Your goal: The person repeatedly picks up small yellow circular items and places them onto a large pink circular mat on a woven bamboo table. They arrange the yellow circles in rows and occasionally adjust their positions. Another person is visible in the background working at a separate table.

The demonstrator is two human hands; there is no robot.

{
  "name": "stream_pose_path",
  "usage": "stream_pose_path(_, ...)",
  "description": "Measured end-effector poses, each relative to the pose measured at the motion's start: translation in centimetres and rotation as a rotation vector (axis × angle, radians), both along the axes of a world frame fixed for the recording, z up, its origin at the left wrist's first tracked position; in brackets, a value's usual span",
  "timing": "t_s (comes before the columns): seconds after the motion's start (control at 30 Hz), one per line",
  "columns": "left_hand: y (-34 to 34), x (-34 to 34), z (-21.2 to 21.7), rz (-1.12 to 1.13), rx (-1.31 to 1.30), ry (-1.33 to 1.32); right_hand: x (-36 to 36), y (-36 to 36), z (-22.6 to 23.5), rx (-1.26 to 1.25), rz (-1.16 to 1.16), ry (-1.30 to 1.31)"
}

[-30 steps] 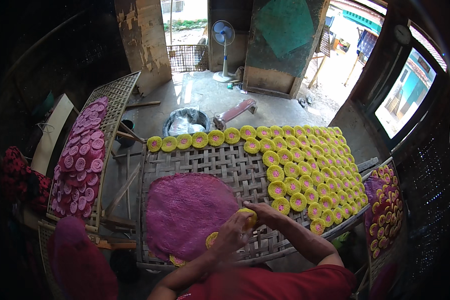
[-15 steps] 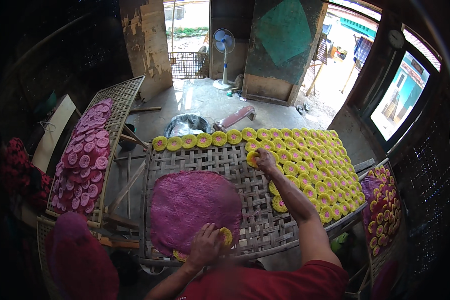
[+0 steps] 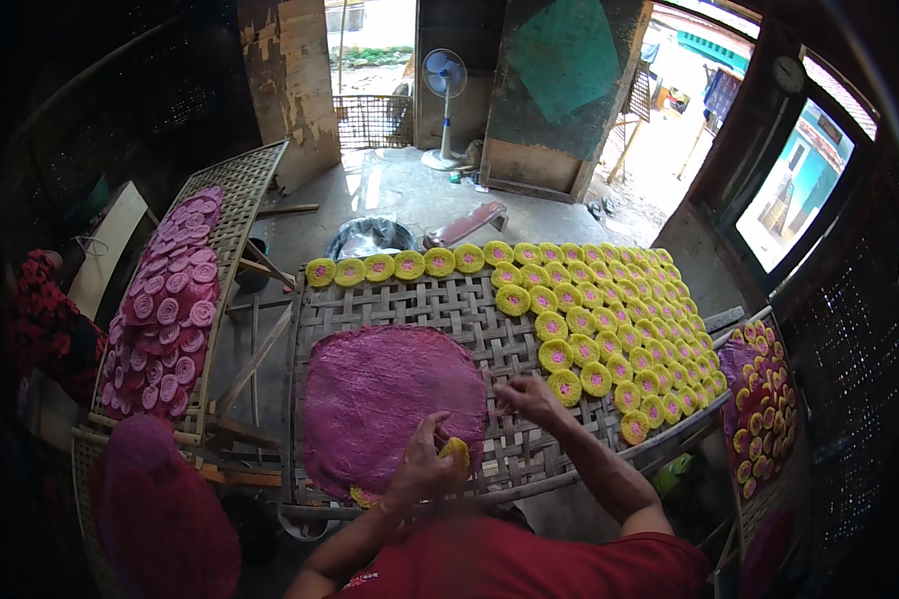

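Note:
My left hand [image 3: 425, 464] is closed on a yellow disc [image 3: 456, 454] at the near right edge of a big purple-pink cloth [image 3: 390, 399]. Some of its fingers are raised, and it cannot be told whether more than one disc is held. To the right, my right hand [image 3: 531, 397] hovers over the bamboo lattice rack [image 3: 494, 339], thumb and fingers slightly apart, with nothing visible in them. Round yellow discs with pink centres [image 3: 619, 329] lie in close rows over the rack's right half, and one row runs along its far edge. Another yellow piece [image 3: 365, 496] peeks out at the cloth's near edge.
A second bamboo rack [image 3: 240, 190] at left bears pink spiral discs [image 3: 175, 290]; a person in a red-patterned garment [image 3: 50, 309] is beyond it. At right stands a rack of yellow discs on purple cloth [image 3: 759, 409]. A lined tub [image 3: 370, 240], low stool [image 3: 466, 225] and fan [image 3: 445, 110] stand ahead.
My right hand has let go of a yellow disc at the left edge of the rows and drawn back toward me. My left hand has lifted slightly and shifted right with its disc.

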State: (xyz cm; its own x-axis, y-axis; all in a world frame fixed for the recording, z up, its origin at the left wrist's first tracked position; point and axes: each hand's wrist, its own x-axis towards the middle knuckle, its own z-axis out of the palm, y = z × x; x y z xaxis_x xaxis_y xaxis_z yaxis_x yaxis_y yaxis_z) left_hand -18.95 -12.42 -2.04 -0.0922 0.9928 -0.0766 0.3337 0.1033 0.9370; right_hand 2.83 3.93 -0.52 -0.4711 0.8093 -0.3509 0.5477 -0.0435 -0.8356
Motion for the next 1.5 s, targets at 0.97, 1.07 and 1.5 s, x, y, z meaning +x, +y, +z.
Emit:
stream_pose_path(0.97, -5.2, -3.4, -0.5, 0.515, 0.22, 0.32, 0.0, 13.7, -6.1, 0.762, -0.364, -0.27)
stream_pose_path(1.07, -7.2, -5.8, -1.8, 0.672, 0.168, 0.386, -0.1, 11.4, -4.8, 1.043, -0.336, -0.247)
stream_pose_path(1.5, -6.0, -14.5, -5.2, 0.861, 0.047, 0.805, -3.8, -7.4, -5.7, 0.78, -0.297, -0.121)
